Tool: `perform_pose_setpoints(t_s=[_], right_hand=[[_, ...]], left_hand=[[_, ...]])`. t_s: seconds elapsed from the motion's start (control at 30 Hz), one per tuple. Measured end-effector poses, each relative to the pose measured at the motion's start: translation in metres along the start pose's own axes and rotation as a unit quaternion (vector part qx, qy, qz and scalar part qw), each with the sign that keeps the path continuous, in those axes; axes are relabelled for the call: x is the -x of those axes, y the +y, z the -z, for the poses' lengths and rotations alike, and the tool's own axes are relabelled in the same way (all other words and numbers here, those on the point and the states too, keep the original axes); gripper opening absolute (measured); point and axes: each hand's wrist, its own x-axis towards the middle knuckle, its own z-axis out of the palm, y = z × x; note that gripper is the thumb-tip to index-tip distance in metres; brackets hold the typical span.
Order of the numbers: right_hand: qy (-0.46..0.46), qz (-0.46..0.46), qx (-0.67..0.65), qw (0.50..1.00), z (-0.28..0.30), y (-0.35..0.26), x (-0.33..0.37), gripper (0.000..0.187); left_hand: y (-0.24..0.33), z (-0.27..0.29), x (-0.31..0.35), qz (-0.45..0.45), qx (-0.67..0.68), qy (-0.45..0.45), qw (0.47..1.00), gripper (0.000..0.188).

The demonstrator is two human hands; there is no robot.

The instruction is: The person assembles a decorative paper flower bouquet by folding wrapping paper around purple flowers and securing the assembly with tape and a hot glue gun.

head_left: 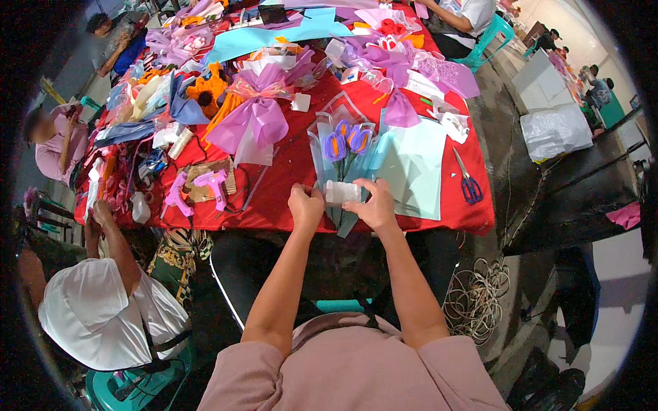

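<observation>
Between my two hands, near the table's front edge, is a whitish translucent roll [340, 192] that looks like tape. My right hand [373, 205] grips its right end between thumb and fingers. At the roll's left end my left hand [306, 205] is closed, its fingertips pressed together; what they pinch is too small to make out. Just beyond the roll lie purple fuzzy tulips [347, 142] with orange centres and green stems. Pale blue-green translucent wrapping sheets [415, 171] lie under and beside them. The lower stems are partly hidden behind the roll.
Scissors [469, 179] lie at the right on the red tablecloth [473, 216]. Two pink glue guns [211, 186] rest on cardboard at the left. Purple-wrapped bouquets [257, 116] and orange flowers stand farther back. A person in white [103, 312] sits at my left; coiled cable [478, 298] lies on the floor.
</observation>
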Motion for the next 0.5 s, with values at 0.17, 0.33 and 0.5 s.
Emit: perform_pose_setpoints(t_s=[0.17,0.33,0.5], right_hand=[[0.073,0.06,0.025,0.995,-0.011,0.003,-0.001,0.061],[0.071,0.075,-0.001,0.995,-0.014,0.013,-0.004,0.06],[0.06,0.063,-0.024,0.996,-0.013,0.007,0.0,0.056]], left_hand=[[-0.011,-0.007,-0.003,-0.056,0.012,0.082,0.995,0.018],[-0.011,-0.012,0.007,-0.022,0.069,0.086,0.994,0.021],[-0.009,-0.007,0.006,0.038,0.11,0.05,0.992,0.038]])
